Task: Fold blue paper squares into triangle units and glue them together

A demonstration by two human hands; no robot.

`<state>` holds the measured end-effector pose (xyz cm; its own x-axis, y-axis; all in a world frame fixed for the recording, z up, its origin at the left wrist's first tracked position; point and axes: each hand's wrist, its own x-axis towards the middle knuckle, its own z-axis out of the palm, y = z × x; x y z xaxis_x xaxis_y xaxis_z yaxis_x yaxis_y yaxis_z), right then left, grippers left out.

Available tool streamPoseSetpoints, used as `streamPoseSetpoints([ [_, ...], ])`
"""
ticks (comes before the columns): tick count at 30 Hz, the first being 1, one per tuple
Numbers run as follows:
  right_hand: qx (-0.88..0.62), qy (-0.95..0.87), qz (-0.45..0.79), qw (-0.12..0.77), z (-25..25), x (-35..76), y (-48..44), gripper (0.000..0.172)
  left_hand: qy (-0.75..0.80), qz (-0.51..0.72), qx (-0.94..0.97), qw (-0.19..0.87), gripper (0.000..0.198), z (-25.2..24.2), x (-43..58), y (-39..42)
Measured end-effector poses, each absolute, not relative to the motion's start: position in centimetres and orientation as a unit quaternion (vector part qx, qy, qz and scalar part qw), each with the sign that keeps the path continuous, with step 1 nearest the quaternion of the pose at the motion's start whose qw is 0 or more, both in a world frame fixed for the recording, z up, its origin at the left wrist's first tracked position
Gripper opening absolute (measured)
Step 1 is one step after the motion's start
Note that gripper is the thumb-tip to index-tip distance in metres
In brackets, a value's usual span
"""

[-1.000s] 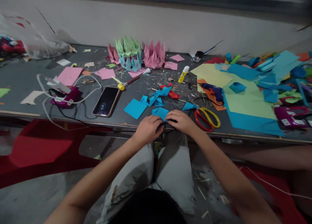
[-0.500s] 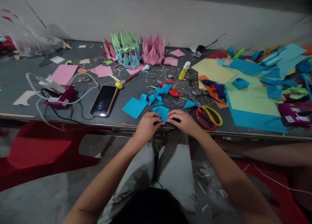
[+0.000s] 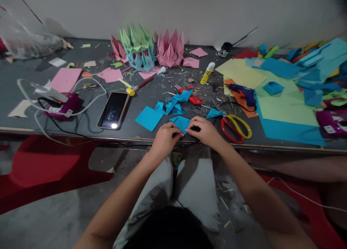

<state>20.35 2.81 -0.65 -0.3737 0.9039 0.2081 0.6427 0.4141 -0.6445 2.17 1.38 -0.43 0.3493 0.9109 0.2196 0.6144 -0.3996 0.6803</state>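
Observation:
A partly folded piece of blue paper (image 3: 179,122) lies at the table's front edge, between my two hands. My left hand (image 3: 167,135) pinches its left lower side, thumb against fingers. On the other side my right hand (image 3: 202,130) grips the right edge in the same way. Just beyond are several folded blue paper pieces (image 3: 173,103). A flat blue square sheet (image 3: 149,118) rests to the left of them. To the right, a small blue folded piece (image 3: 215,113) touches the tip of the scissors (image 3: 236,128), which have red and yellow handles.
A phone (image 3: 113,111) and a purple power strip (image 3: 64,106) with cables lie left. Folded paper crowns (image 3: 170,50) stand at the back near a glue stick (image 3: 207,73). Yellow paper sheets (image 3: 287,106) pile up right. Another person's leg (image 3: 292,166) shows at right.
The camera view has shifted slightly. Both hands stay on the blue paper, with the right hand's fingers a little higher along its edge.

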Motion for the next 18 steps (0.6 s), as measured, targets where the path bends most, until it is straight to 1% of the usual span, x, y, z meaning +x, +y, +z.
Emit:
streamPoseSetpoints([
  [3,-0.495,-0.788,0.246,0.272,-0.6,20.2,2.9,0.012,0.483,0.277,0.793,0.248,0.005,-0.4,2.1,1.5],
  [5,-0.499,-0.786,0.251,0.266,-0.6,20.1,3.0,0.012,0.474,0.244,0.818,0.217,0.008,-0.2,2.1,1.3],
  [9,-0.503,-0.787,0.25,0.253,-0.4,19.9,3.0,0.011,0.437,0.159,0.883,0.073,0.018,0.3,1.8,-0.1],
  [11,-0.502,-0.793,0.243,0.246,-0.2,19.8,2.9,0.01,0.421,0.136,0.897,0.021,0.022,0.5,1.7,-1.0],
  [14,-0.498,-0.799,0.242,0.235,-0.1,19.9,2.9,0.01,0.414,0.116,0.903,-0.006,0.028,0.6,1.4,-1.8],
  [18,-0.471,-0.801,0.29,0.23,-0.2,20.6,3.5,0.01,0.401,0.104,0.91,-0.006,0.028,0.6,1.0,-1.7],
])
